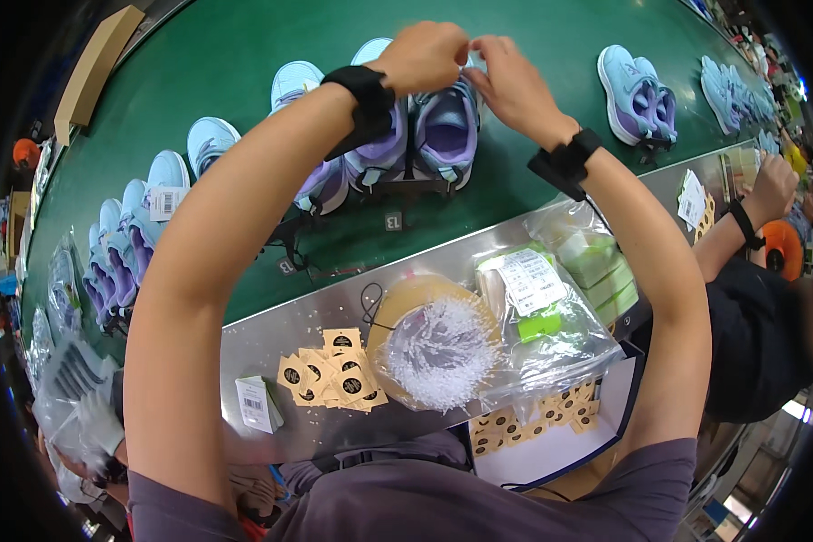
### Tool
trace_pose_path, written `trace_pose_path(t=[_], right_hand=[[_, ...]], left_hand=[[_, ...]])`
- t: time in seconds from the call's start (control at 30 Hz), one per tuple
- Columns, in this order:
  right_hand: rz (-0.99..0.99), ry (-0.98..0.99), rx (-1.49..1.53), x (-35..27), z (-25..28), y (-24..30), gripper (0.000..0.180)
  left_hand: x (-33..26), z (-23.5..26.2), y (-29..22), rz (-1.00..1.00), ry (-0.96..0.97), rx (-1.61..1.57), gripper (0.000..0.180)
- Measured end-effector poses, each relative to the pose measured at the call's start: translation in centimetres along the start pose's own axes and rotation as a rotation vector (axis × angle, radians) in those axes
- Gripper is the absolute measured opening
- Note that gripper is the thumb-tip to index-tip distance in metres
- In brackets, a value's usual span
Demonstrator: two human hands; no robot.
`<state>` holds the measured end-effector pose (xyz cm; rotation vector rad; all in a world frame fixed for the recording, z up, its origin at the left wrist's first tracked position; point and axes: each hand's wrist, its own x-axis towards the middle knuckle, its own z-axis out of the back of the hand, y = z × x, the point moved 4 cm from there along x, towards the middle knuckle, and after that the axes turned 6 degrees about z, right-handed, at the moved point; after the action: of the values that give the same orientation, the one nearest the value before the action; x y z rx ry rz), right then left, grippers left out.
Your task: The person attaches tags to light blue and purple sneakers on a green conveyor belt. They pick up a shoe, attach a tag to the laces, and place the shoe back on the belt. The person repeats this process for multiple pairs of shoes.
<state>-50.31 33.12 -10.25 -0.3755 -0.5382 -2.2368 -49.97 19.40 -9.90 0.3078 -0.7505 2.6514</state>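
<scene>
A pair of light-blue and purple sneakers stands on the green conveyor belt, and my hands are together over the right sneaker [447, 135]. My left hand [423, 59] is closed above its toe end, the fingertips bent inward. Close beside it is my right hand [513, 83], thumb and fingers curled in a pinch. Whatever lies between the fingertips is too small or hidden to make out. The left sneaker [381, 149] of the pair is partly covered by my left wrist, which wears a black band [361, 95]. Another black band [569, 164] is on my right wrist.
More sneakers [637, 95] line the belt [533, 172] on both sides. On the metal ledge [271, 330] before me are tan paper squares [339, 370], a bundle of clear plastic fasteners [443, 352], bagged tags [528, 285] and a box [524, 461]. A co-worker's hand [772, 185] is at right.
</scene>
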Motion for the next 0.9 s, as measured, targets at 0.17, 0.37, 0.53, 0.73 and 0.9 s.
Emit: trace_pose_path(t=[0.17, 0.37, 0.53, 0.73, 0.9], right_hand=[[-0.266, 0.104, 0.626, 0.8, 1.4, -1.9, 0.020], [-0.483, 0.159, 1.346, 0.9, 2.5, -1.0, 0.028], [-0.441, 0.184, 1.286, 1.0, 2.0, -1.0, 0.028], [-0.437, 0.248, 1.152, 1.5, 2.1, 1.4, 0.030], [-0.401, 0.230, 1.123, 1.5, 1.7, 2.2, 0.032]], left_hand=[[-2.2, 1.3, -0.6, 0.547, 0.244, -0.654, 0.025], [-5.7, 2.0, 1.3, 0.595, -0.007, -1.511, 0.027], [-5.5, 1.6, 0.0, 0.579, 0.012, -1.365, 0.030], [-5.9, 1.4, 0.4, 0.558, -0.013, -1.337, 0.041], [-6.1, 1.6, 0.7, 0.565, 0.007, -1.267, 0.040]])
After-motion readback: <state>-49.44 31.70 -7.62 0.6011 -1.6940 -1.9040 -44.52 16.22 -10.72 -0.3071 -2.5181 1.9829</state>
